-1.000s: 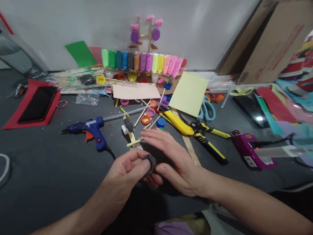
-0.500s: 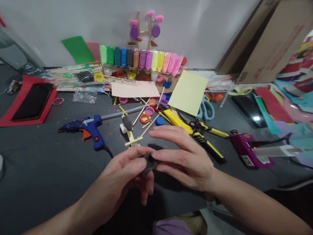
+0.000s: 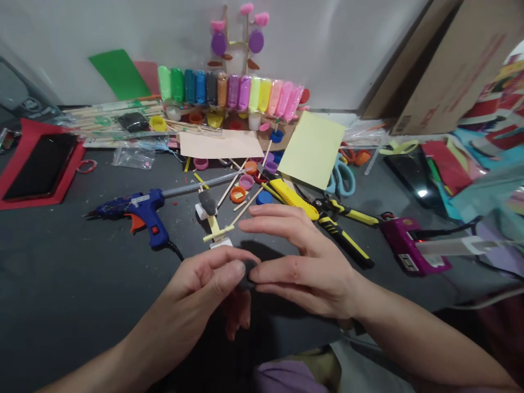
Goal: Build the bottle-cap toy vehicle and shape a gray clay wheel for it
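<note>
Over the smooth dark tabletop (image 3: 98,295), I pinch a matte, rounded lump of dark grey clay (image 3: 247,280) in my left hand (image 3: 204,289) while my right hand (image 3: 305,265) grips its other edge between thumb and fingertip.

On the left, a black phone (image 3: 41,166) lies on a red sheet (image 3: 67,176). At the back, a green sheet (image 3: 118,73) leans on the pale wall (image 3: 327,49). On the right, brown cardboard (image 3: 454,68) stands tilted, well behind a purple socket box (image 3: 403,240).

Loc: craft wkspace, prob. | glue gun (image 3: 154,214) | clay pkts (image 3: 233,91) | util. knife (image 3: 293,200) | yel. paper (image 3: 313,150)
</note>
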The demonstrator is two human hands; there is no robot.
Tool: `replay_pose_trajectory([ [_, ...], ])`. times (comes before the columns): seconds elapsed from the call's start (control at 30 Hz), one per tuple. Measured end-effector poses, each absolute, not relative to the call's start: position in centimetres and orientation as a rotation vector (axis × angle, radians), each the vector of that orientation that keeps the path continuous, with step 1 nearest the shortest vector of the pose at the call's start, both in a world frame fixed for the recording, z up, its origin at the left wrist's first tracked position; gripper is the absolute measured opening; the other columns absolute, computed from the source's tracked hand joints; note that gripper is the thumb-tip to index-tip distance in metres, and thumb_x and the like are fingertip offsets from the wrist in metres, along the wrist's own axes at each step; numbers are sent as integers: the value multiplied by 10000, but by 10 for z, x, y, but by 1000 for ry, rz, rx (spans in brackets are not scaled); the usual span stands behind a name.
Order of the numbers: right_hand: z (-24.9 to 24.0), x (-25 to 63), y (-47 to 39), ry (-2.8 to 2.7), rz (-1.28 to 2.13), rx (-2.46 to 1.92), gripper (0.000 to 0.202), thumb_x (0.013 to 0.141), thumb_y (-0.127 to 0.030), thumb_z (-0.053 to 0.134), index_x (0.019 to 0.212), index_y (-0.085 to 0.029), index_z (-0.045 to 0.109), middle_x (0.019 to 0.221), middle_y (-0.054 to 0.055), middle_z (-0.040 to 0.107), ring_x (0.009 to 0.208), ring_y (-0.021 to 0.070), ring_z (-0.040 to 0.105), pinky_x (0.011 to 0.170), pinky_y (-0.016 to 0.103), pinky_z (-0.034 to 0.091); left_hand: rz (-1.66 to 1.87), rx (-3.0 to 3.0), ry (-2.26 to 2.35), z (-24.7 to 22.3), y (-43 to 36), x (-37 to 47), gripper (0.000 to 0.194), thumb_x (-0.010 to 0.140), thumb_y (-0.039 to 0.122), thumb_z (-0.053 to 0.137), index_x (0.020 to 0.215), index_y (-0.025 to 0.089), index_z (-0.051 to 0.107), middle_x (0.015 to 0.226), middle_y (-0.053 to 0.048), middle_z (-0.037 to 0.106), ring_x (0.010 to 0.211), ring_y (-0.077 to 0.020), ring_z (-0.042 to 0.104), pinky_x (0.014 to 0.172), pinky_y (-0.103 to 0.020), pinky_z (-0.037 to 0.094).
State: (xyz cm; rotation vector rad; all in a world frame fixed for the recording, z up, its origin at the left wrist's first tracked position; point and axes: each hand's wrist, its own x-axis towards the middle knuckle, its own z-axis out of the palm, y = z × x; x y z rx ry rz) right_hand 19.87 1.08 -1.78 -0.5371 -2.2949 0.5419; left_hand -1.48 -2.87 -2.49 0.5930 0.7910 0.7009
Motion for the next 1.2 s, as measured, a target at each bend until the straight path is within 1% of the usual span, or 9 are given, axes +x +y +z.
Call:
replay_pose_trajectory([
  [0.17,-18,197,11,-2293,497,-531,106,995,-237,645,991,-172,730,1337,134,669,1417,229,485,1153,455,446,676,618,825,-25,-29,-16,357,915,488,710,1077,171,742,566,23,682,473,-84,577,459,-156,485],
  [0.33,-17,197,11,-2240,489,-521,202,1015,-276,619,1141,-129,678,1326,184,672,1363,231,553,1112,466,494,696,595,826,-26,-28,-15,354,915,483,710,1078,169,719,584,14,684,504,-106,599,456,-172,493],
  [0.5,-17,196,10,-2270,437,-527,139,989,-264,657,1060,-152,699,1339,166,670,1372,233,545,1115,448,498,698,636,863,-21,-30,-15,360,923,482,698,1101,170,719,589,11,672,513,-105,581,471,-175,470],
  [0.6,-18,196,9,-2295,400,-513,124,1005,-243,623,1029,-158,709,1343,151,667,1392,228,523,1131,427,485,696,712,891,-18,-31,-14,377,932,500,681,1113,173,730,599,9,669,534,-104,576,496,-177,470],
  [0.73,-21,197,9,-2306,383,-496,156,1026,-220,571,988,-156,708,1354,141,660,1412,224,504,1157,408,463,725,765,912,-20,-31,-15,387,966,540,602,1096,207,752,692,-6,704,617,-134,624,560,-210,513],
  [0.83,-22,199,10,-2294,349,-484,143,1022,-216,578,992,-157,705,1355,136,657,1414,223,503,1160,400,460,710,729,892,-25,-31,-16,402,996,541,537,1143,233,750,761,1,708,663,-156,656,566,-231,530],
  [0.9,-21,199,9,-2304,318,-494,130,1018,-225,590,1007,-165,705,1357,129,661,1421,219,497,1156,399,469,691,676,854,-26,-31,-17,383,989,508,572,1171,214,736,741,-1,688,638,-143,640,526,-212,512],
  [1.03,-18,198,9,-2309,337,-507,138,1026,-263,590,1083,-173,679,1335,136,679,1398,211,524,1117,420,510,698,630,808,-24,-31,-16,282,942,402,690,1104,174,721,667,9,647,570,-100,570,477,-161,467],
  [1.2,-21,197,10,-2254,402,-536,242,1045,-337,547,1148,-145,653,1335,198,668,1342,251,584,1083,503,525,741,579,846,-20,-28,-13,208,881,354,764,986,189,694,680,14,657,591,-116,605,469,-166,483],
])
